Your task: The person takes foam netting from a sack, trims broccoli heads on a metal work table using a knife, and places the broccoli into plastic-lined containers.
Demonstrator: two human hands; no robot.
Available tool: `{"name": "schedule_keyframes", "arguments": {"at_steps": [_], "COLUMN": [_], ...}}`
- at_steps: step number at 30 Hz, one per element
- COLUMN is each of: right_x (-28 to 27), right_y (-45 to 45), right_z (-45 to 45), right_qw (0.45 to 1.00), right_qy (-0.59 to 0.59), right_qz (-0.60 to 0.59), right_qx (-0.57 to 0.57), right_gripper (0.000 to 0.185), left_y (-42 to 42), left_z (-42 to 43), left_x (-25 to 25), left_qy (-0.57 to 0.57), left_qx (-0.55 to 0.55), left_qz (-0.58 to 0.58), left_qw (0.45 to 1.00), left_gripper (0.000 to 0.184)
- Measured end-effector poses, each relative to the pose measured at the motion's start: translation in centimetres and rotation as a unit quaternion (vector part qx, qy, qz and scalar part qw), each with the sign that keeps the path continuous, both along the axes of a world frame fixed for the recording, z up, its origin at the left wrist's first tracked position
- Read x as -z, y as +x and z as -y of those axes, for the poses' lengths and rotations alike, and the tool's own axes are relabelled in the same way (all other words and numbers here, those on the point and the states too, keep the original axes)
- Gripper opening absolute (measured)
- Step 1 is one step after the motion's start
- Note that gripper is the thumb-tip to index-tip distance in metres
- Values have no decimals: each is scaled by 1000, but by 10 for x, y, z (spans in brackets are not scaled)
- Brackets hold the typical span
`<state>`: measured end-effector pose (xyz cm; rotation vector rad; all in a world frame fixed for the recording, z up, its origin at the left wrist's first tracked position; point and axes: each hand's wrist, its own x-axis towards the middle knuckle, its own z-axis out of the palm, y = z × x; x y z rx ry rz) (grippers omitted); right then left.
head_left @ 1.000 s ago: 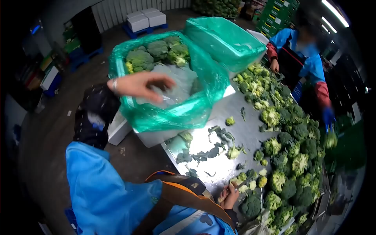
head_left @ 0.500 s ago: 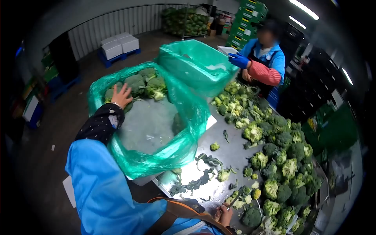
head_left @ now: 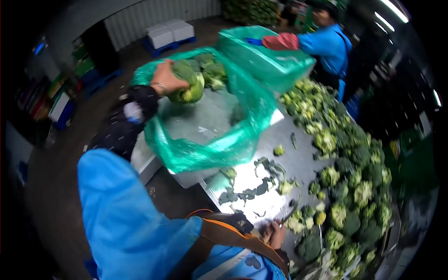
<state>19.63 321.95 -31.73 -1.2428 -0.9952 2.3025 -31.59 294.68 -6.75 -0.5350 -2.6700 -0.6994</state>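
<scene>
My left hand (head_left: 168, 79) grips a broccoli head (head_left: 192, 89), tilted so that its pale stem side partly shows, over a green plastic-lined box (head_left: 210, 156). Behind it, several more broccoli heads (head_left: 213, 70) sit at the far side inside the liner. Low in the view, my right hand (head_left: 274, 234) is closed near the metal table's front edge. A thin dark blade, apparently a small knife (head_left: 290, 213), sticks out of it, with its handle hidden by the fingers. Cut leaves (head_left: 249, 192) and small florets lie beside that hand.
A large pile of broccoli (head_left: 357, 186) covers the right side of the metal table (head_left: 275, 163). Across it stands a co-worker (head_left: 329, 46) with one blue-gloved hand at a second green-lined box (head_left: 266, 60). White boxes (head_left: 170, 32) rest on a blue pallet at the back.
My left hand has closed on a broccoli head and raised it from the others. The view has shifted, and the co-worker's arm now reaches over the second box. My right hand keeps its hold.
</scene>
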Motion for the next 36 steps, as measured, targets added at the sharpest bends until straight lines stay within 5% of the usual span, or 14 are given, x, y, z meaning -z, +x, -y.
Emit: {"name": "schedule_keyframes", "arguments": {"at_steps": [2, 4, 7, 9, 11, 15, 17, 19, 21, 24, 28, 32, 35, 36], "right_x": [-11, -8, -1, 1, 0, 9, -3, -34, -51, -36, -21, -25, -32, -31], "right_y": [-6, -7, -2, 5, 12, 39, 43, 27, -1, -26, -32, -32, -26, -29], "right_z": [0, 1, 1, -4, -3, -6, -18, -20, -25, -35, -56, -53, -54, -50], "right_qw": [999, 996, 983, 972, 982, 935, 844, 857, 796, 799, 835, 925, 901, 832], "right_qy": [21, 55, 127, 151, 129, 342, 527, 503, 593, 574, 534, 361, 395, 542], "right_qz": [3, -1, -17, 0, -13, 63, 53, 55, 53, 60, -3, 8, 75, 24], "right_qx": [-38, -70, -129, -178, -137, -76, -86, -103, -109, -167, -131, -122, -166, -118], "right_gripper": [25, 33, 34, 28, 23, 29, 43, 60, 70, 72, 53, 51, 51, 53], "left_y": [37, 100, 178, 218, 259, 309, 323, 336, 339, 343, 345, 338, 341, 341], "left_z": [-17, -38, -74, -96, -122, -171, -185, -190, -187, -189, -192, -191, -193, -193], "left_x": [-22, -38, -35, -6, 29, 105, 155, 182, 230, 228, 204, 206, 197, 204], "left_qy": [240, 394, 452, 456, 424, 343, 279, 221, 187, 189, 242, 226, 209, 208], "left_qx": [42, 157, 265, 265, 243, 103, 23, 18, 67, 65, 94, 91, 97, 99], "left_qz": [175, 344, 444, 532, 562, 668, 665, 623, 524, 553, 603, 630, 631, 618], "left_qw": [954, 838, 727, 662, 668, 652, 693, 750, 828, 809, 754, 737, 741, 752], "left_gripper": [84, 82, 56, 57, 64, 77, 83, 88, 88, 88, 86, 88, 88, 88]}}
